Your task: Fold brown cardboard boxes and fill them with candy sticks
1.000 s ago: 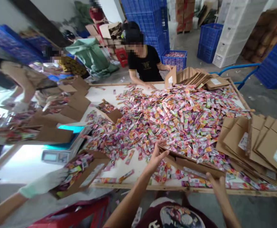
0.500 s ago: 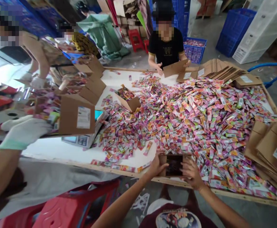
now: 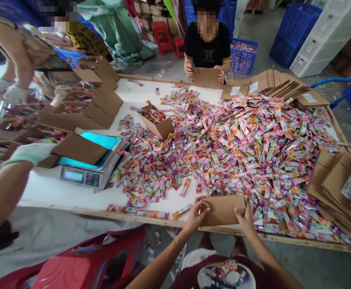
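Note:
Between my two hands, at the table's near edge, is a small brown cardboard box [image 3: 223,211], a flat panel of it facing up. My left hand [image 3: 198,212] grips its left end, with thumb and fingers at the corner. At the right end my right hand [image 3: 245,214] holds it, thumb on top and fingers round the far side. Just beyond the box spreads a big heap of small colourful wrapped packets [image 3: 238,148]. What is inside the box is hidden.
An open box of packets [image 3: 159,122] stands amid the heap. A weighing scale [image 3: 82,176] sits to the left, where a co-worker's gloved hand [image 3: 32,152] holds a box. Flattened cartons [image 3: 335,180] lie at right. Across the table a person [image 3: 207,44] holds cardboard. A red stool [image 3: 64,269] stands lower left.
The box in my hands showed its dark open inside before; now a flat panel covers the top. The co-worker's filled box has moved left off the scale, and the person opposite now holds cardboard level.

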`<state>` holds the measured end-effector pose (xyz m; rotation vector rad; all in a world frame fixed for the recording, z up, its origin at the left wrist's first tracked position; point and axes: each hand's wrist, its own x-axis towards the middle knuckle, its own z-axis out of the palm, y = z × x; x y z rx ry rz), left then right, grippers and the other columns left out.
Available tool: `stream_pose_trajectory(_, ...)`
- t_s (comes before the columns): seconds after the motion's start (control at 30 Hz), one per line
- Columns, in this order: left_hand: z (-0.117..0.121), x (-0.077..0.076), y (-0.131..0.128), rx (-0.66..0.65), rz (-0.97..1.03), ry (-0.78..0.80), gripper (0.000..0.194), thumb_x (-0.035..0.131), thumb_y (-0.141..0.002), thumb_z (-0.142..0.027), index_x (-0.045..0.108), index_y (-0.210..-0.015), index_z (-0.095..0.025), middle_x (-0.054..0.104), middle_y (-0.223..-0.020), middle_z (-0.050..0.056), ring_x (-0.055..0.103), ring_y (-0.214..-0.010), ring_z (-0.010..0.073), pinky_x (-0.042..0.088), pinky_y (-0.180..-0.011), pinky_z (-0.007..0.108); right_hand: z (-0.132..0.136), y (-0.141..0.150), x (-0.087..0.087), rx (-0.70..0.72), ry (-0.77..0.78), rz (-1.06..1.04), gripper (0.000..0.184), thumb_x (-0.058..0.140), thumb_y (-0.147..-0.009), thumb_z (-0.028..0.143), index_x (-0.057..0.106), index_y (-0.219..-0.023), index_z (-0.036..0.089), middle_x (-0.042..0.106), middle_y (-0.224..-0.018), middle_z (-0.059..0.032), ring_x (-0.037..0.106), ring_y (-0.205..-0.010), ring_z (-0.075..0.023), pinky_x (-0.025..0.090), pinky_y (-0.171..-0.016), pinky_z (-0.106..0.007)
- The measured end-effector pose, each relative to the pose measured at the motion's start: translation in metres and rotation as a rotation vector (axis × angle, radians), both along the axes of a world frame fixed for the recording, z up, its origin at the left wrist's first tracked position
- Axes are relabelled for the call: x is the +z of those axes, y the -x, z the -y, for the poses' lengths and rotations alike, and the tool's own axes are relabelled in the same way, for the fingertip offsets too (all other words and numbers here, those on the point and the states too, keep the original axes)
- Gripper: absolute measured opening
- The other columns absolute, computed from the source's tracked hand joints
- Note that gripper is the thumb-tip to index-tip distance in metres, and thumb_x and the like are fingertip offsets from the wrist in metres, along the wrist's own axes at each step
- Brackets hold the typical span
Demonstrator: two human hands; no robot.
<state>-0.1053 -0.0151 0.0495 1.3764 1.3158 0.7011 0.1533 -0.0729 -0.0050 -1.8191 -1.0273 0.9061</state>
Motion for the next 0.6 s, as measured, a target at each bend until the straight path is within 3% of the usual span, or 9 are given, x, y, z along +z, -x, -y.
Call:
stream_pose_trajectory(0.07,-0.005,-0.003,-0.015,0.017,-0.084,-0.034,0.024,0.069,-0.087,-0.033,0.069,-0.108,-0.021,0.062,-0.132,0.013,0.057,-0.129,0.0290,0.045,-0.113,0.049,-0.010,-0.005,-0.001,-0.016,0.031,0.061,0.072,0.065,-0.080,0.072,0.057,-0.130,0.021,0.064,-0.130,-0.0185,0.057,-0.129,-0.0396,0.045,-0.110,-0.055)
stream_pose_trajectory(0.13,-0.016,0.000,-0.026,-0.032,-0.237,-0.042,0.033,0.070,-0.083,-0.021,0.066,-0.115,-0.022,0.064,-0.126,0.011,0.059,-0.124,0.0293,0.044,-0.111,0.050,-0.022,-0.006,0.000,-0.054,0.061,0.118,0.068,0.066,-0.078,0.072,0.058,-0.123,0.021,0.066,-0.124,-0.0191,0.058,-0.125,-0.0415,0.046,-0.108,-0.056)
stream_pose_trajectory(0.23,-0.034,0.016,-0.040,-0.121,-0.564,-0.093,0.025,0.065,-0.083,-0.011,0.070,-0.106,-0.020,0.068,-0.113,0.012,0.061,-0.120,0.0336,0.040,-0.111,0.054,-0.036,-0.001,0.005,-0.112,0.122,0.193,0.064,0.063,-0.079,0.072,0.058,-0.115,0.019,0.065,-0.120,-0.0237,0.059,-0.122,-0.0461,0.046,-0.103,-0.059)
stream_pose_trajectory(0.3,-0.040,0.027,-0.048,-0.219,-0.693,-0.187,0.024,0.063,-0.087,-0.015,0.073,-0.109,-0.020,0.069,-0.111,0.014,0.061,-0.120,0.0361,0.036,-0.113,0.057,-0.038,0.006,0.005,-0.126,0.140,0.206,0.066,0.062,-0.078,0.073,0.059,-0.114,0.017,0.065,-0.120,-0.0264,0.059,-0.122,-0.0486,0.046,-0.102,-0.061)
stream_pose_trajectory(0.37,-0.038,0.035,-0.056,-0.384,-0.691,-0.299,0.046,0.074,-0.084,-0.031,0.070,-0.129,-0.023,0.067,-0.126,0.018,0.055,-0.129,0.0409,0.030,-0.116,0.062,-0.037,0.011,0.002,-0.126,0.120,0.162,0.067,0.061,-0.080,0.074,0.060,-0.117,0.018,0.066,-0.121,-0.0250,0.059,-0.123,-0.0470,0.047,-0.102,-0.059)
stream_pose_trajectory(0.47,-0.031,0.039,-0.057,-0.567,-0.649,-0.388,0.098,0.093,-0.062,-0.043,0.055,-0.152,-0.034,0.049,-0.154,0.020,0.039,-0.144,0.0508,0.021,-0.119,0.071,-0.051,0.001,-0.001,-0.126,0.066,0.057,0.063,0.046,-0.091,0.073,0.062,-0.119,0.019,0.068,-0.119,-0.0192,0.061,-0.122,-0.0391,0.049,-0.102,-0.052)
stream_pose_trajectory(0.53,-0.030,0.039,-0.045,-0.519,-0.658,-0.356,0.103,0.094,-0.059,-0.039,0.054,-0.153,-0.037,0.046,-0.156,0.020,0.037,-0.146,0.0525,0.023,-0.118,0.072,-0.083,-0.028,0.006,-0.198,-0.006,0.101,0.068,0.039,-0.094,0.074,0.060,-0.126,0.018,0.065,-0.127,-0.0201,0.057,-0.127,-0.0367,0.045,-0.107,-0.052)
stream_pose_trajectory(0.6,-0.030,0.038,-0.018,-0.326,-0.633,-0.282,0.099,0.092,-0.061,-0.041,0.055,-0.153,-0.036,0.049,-0.150,0.018,0.042,-0.142,0.0499,0.031,-0.117,0.068,-0.134,-0.072,0.021,-0.329,-0.102,0.266,0.081,0.048,-0.089,0.077,0.050,-0.141,0.014,0.051,-0.146,-0.0259,0.045,-0.138,-0.0388,0.036,-0.116,-0.055)
